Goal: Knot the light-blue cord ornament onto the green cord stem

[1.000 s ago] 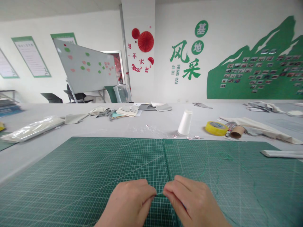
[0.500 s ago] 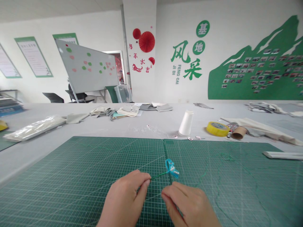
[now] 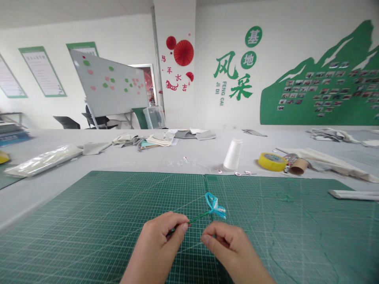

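Note:
Between the thumb and fingers of my left hand (image 3: 164, 240) is the green stem of a small blue craft flower (image 3: 216, 206). The flower has looped light-blue petals with white bead-like dots, and its head points up and to the right, above the mat. My right hand (image 3: 229, 244) is beside it, just below the flower head, with thumb and forefinger pinched together. Whatever lies in that pinch is too small to make out. Loose green thread (image 3: 272, 236) trails in curves over the mat to the right.
Two green cutting mats (image 3: 133, 201) lie side by side under my hands. Beyond them stand a white thread cone (image 3: 233, 154), a yellow tape roll (image 3: 272, 161) and a cardboard tube (image 3: 298, 166). Fabric scraps (image 3: 161, 138) and a plastic-wrapped pack (image 3: 44, 159) lie farther off.
The flower head has turned and risen slightly, so its loop shows more openly. My right hand's fingers have shifted a little upward. My left hand keeps its hold on the stem.

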{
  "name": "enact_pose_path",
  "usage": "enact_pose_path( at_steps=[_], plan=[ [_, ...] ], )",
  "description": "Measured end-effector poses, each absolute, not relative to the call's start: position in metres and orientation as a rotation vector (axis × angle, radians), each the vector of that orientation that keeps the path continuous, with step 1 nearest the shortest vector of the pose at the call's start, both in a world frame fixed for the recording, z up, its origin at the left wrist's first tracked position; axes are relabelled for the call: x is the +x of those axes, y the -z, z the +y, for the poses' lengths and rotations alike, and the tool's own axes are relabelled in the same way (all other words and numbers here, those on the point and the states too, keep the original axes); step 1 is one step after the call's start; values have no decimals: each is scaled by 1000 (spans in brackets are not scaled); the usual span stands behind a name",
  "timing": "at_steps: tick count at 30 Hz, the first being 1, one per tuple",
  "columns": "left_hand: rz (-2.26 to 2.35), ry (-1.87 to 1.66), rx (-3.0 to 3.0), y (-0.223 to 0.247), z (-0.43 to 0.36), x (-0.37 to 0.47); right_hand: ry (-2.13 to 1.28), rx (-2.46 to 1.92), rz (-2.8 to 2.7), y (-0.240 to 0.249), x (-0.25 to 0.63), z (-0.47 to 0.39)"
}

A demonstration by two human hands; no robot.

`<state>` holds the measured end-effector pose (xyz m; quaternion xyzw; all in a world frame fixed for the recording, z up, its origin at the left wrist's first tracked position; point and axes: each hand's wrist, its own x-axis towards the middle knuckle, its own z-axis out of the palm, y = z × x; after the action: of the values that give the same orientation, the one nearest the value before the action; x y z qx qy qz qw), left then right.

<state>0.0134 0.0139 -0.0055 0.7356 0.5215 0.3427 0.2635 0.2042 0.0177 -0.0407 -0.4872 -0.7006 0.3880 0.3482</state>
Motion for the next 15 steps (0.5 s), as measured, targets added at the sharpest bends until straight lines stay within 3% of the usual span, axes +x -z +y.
enact_pose_path(
  at_steps=[15],
  plan=[
    [1217,-796,2140,3,13,15,-1475,-1102,-1503,46,219,35]
  ],
)
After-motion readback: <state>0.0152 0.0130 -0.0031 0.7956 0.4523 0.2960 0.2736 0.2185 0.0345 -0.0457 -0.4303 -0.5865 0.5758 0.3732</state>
